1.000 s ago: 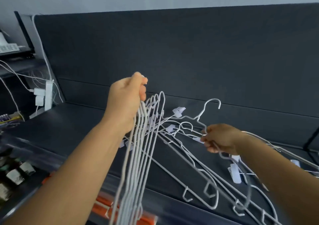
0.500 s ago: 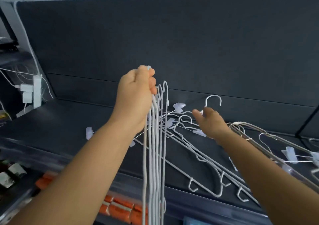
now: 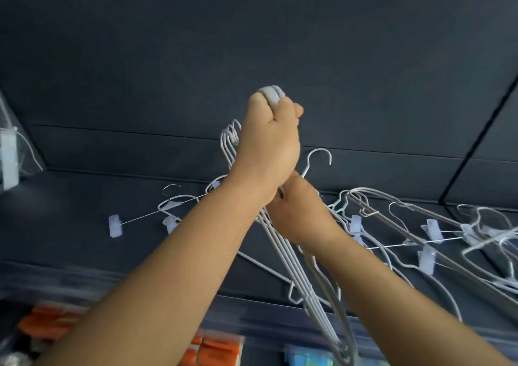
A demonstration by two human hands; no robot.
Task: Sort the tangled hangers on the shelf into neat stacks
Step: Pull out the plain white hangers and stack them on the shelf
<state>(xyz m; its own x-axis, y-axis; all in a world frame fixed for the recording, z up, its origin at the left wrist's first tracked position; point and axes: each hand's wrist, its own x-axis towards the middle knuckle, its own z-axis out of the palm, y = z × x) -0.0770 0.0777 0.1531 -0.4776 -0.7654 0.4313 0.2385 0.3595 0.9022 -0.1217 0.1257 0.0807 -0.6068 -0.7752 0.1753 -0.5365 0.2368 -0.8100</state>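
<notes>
My left hand [image 3: 270, 147] is raised above the dark shelf [image 3: 84, 219] and shut on the hooks of a bunch of several white wire hangers [image 3: 297, 278], which dangle down past the shelf's front edge. My right hand [image 3: 301, 211] sits just below and behind the left wrist, fingers curled at the neck of a white hanger [image 3: 318, 158] whose hook sticks up; the grip itself is hidden. A tangle of white clip hangers [image 3: 431, 236] lies on the shelf to the right. More clip hangers [image 3: 168, 211] lie to the left.
A dark back panel [image 3: 252, 57] rises behind the shelf. A white power strip [image 3: 8, 158] with cables hangs at the far left. Orange packets [image 3: 213, 349] and a blue packet [image 3: 308, 357] sit on the level below the shelf's front edge.
My left hand has lifted the bunch higher and moved right. My right hand has drawn in under the left wrist to the upright hanger. The view has shifted right.
</notes>
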